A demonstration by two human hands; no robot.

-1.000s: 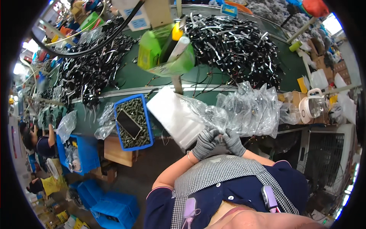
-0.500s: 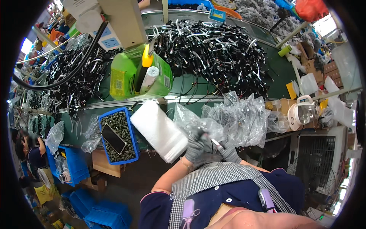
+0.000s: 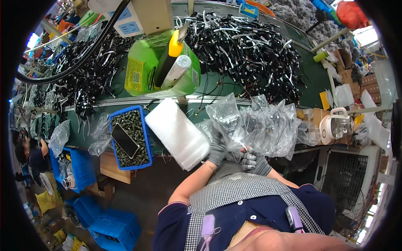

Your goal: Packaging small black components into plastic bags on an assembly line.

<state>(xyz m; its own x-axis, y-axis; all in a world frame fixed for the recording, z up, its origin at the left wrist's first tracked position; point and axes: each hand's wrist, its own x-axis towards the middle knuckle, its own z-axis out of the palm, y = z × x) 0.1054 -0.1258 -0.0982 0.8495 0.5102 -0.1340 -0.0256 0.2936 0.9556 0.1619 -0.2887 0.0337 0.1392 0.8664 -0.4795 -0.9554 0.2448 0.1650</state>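
Note:
Both my hands wear grey striped gloves and work low in front of the apron. My left hand (image 3: 217,151) is closed on the edge of a clear bubble-wrap bag (image 3: 225,117), which stands up above it. Just to the right, my right hand (image 3: 255,162) is curled closed by the bag's lower end. A small pale and reddish tip shows at its fingers; what it holds is mostly hidden. More bubble-wrap bags (image 3: 272,129) lie in an overlapping row right of the hands. A stack of white foam sheets (image 3: 178,136) lies beside my left hand.
A blue tray (image 3: 150,157) of small dark parts carries a phone (image 3: 125,141). Behind stands a cut green jug (image 3: 136,69) with a yellow-handled tool and a roll. A heap of black cables (image 3: 251,54) covers the far bench. A glass kettle (image 3: 337,125) stands right; blue crates (image 3: 115,232) sit lower left.
A bubble-wrap bag now stands raised above my left hand. My right hand has curled, and the slim pale item seen at its fingers is mostly hidden. The whole view has shifted slightly.

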